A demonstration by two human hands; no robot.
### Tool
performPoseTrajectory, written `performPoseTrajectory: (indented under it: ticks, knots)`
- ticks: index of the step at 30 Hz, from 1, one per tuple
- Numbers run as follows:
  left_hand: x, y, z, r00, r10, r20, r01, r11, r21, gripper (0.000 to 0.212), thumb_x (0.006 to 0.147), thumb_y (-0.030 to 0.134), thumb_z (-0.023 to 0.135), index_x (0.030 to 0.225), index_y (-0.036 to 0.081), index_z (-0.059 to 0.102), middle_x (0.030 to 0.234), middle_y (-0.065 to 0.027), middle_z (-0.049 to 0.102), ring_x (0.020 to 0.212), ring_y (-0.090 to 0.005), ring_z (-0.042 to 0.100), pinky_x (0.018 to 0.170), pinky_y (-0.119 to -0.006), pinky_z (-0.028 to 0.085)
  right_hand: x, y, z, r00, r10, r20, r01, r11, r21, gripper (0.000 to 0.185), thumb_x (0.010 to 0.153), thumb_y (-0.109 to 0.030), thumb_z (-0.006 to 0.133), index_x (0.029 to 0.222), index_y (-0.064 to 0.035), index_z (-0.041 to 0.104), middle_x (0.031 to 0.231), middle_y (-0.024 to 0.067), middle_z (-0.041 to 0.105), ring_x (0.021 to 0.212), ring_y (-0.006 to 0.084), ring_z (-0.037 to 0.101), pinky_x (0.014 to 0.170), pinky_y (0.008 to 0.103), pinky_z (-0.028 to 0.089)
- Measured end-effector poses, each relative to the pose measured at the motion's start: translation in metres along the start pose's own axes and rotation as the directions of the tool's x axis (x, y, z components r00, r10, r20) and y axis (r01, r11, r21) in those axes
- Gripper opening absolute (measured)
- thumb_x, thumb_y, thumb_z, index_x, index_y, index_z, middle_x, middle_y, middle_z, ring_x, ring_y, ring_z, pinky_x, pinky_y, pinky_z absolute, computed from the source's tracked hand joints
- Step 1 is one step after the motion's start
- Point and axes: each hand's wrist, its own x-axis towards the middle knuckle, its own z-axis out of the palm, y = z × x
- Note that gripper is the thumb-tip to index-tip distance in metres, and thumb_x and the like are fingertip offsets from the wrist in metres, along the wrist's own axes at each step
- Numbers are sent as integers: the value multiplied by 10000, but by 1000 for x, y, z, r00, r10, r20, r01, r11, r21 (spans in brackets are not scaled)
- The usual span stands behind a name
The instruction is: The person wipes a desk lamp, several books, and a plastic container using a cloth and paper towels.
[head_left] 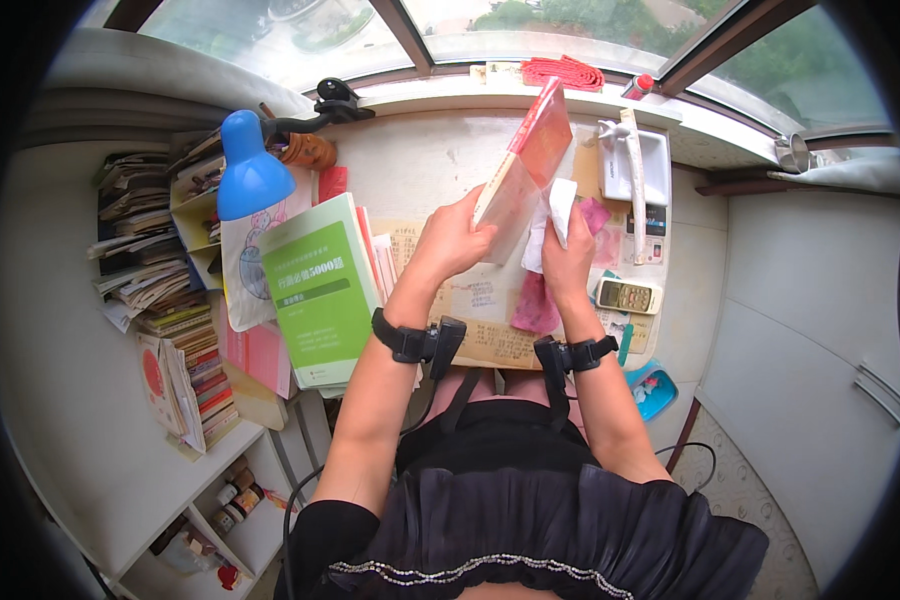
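My left hand grips the lower end of a thick book with a red and white spine, held tilted above the desk. A clear film seems to cover it. In my right hand is a crumpled white tissue, close to the book's right side. Beneath that hand a pink cloth lies on the desk. Sheets with handwriting lie under and around it. To the left of my left forearm stands a stack of books topped by a green workbook.
A blue desk lamp leans over the left side. On the right are a white tray with a long pale strip across it, a keypad phone and a blue bin. Piled books stand far left; a red folded cloth rests on the sill.
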Motion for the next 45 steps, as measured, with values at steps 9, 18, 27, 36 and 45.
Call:
performPoseTrajectory:
  ticks: [9, 18, 27, 36, 45]
  knots:
    - [-49, -16, -24, 989, 144, 15, -113, 835, -538, 468, 838, 39, 665, 1288, 14, 540, 1193, -59, 623, 1041, -161, 605, 870, -296, 512, -23, -109, -21, 786, -500, 363, 442, 866, 236, 355, 779, -88, 703, 1131, -111, 664, 1186, 140, 563, 1032, 321, 576, 882, 387, 489]
    - [-102, -21, -51, 994, 104, 16, -74, 801, -594, 509, 838, 56, 703, 1295, -49, 504, 1164, -92, 615, 1068, -158, 582, 939, -306, 466, 14, -119, 16, 804, -583, 121, 560, 809, 178, 219, 777, 25, 632, 960, -95, 648, 929, 98, 588, 868, 299, 608, 732, 374, 517]
    - [-133, -32, -53, 999, 31, -37, -47, 802, -595, 500, 815, 49, 695, 1270, -62, 517, 1178, -110, 622, 1048, -168, 594, 932, -309, 468, 31, -100, -25, 947, -316, -52, 316, 949, -6, 336, 868, -33, 593, 1198, -86, 630, 943, 146, 613, 824, 295, 625, 717, 372, 501]
    - [-134, -36, -53, 996, 51, -77, -89, 743, -663, 495, 801, 47, 690, 1250, -74, 520, 1176, -124, 626, 1046, -185, 601, 934, -309, 463, 7, -46, -7, 948, -314, 40, 315, 920, -235, 348, 814, -8, 590, 1151, -62, 659, 868, 107, 562, 825, 296, 579, 686, 388, 493]
    - [-130, -41, -47, 988, 60, -143, -147, 657, -740, 469, 802, 43, 659, 1239, -62, 527, 1173, -122, 624, 1053, -197, 603, 928, -319, 471, -71, -142, -5, 714, -679, 171, 656, 734, 178, 483, 755, 13, 638, 1228, -84, 649, 877, 81, 563, 757, 243, 578, 675, 336, 505]
